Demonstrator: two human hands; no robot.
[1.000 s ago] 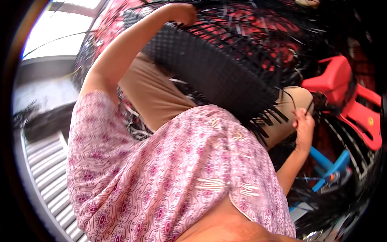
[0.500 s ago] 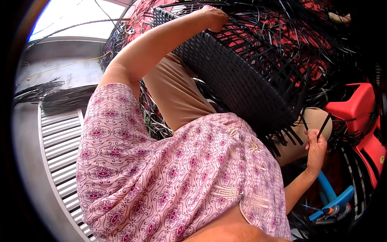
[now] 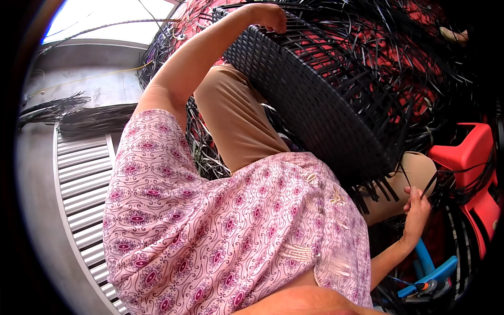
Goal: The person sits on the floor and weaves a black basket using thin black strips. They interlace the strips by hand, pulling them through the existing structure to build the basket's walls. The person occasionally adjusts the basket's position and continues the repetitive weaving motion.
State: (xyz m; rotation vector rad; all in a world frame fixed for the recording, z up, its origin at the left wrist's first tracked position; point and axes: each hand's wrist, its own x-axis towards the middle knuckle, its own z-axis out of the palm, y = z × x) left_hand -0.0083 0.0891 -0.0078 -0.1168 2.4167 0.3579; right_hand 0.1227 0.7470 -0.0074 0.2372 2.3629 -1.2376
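A black woven strip basket leans across my lap on its side, with unwoven strip ends sticking out along its upper side and near corner. My left hand is closed at its far upper edge, fingers bent down among the strips; what they hold is hidden. Beside the near right corner, my right hand pinches a thin black strip that runs up to the basket. Another loose strip end rises by the fingertips. My knee in tan trousers is just behind this hand.
Heaps of loose black strips cover the red floor beyond the basket. A red plastic stool stands at the right, with a blue plastic object lower down. On the left, a strip bundle lies at the end of a slatted metal grille.
My left hand has shifted a little left along the basket's far edge. My right hand has moved slightly down, away from the corner, still pinching the strip. The whole view has shifted slightly.
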